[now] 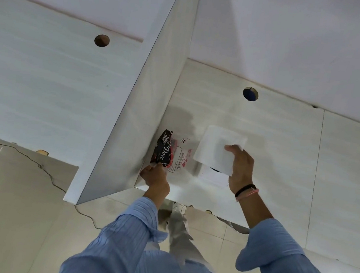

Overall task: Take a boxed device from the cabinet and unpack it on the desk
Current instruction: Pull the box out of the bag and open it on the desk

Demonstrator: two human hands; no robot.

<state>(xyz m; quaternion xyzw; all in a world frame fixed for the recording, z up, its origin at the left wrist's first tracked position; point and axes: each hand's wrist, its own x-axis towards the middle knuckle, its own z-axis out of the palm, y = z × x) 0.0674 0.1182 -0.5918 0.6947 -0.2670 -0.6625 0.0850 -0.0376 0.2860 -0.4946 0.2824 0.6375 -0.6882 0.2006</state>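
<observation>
the right hand [240,166] grips a white box lid [217,149], thumb on top, raised just above the open white box [212,177] on the white desk [286,149]. the left hand [157,176] pinches the near edge of a dove wrapper [168,152] lying beside the desk's divider panel [147,100], just left of the box.
</observation>
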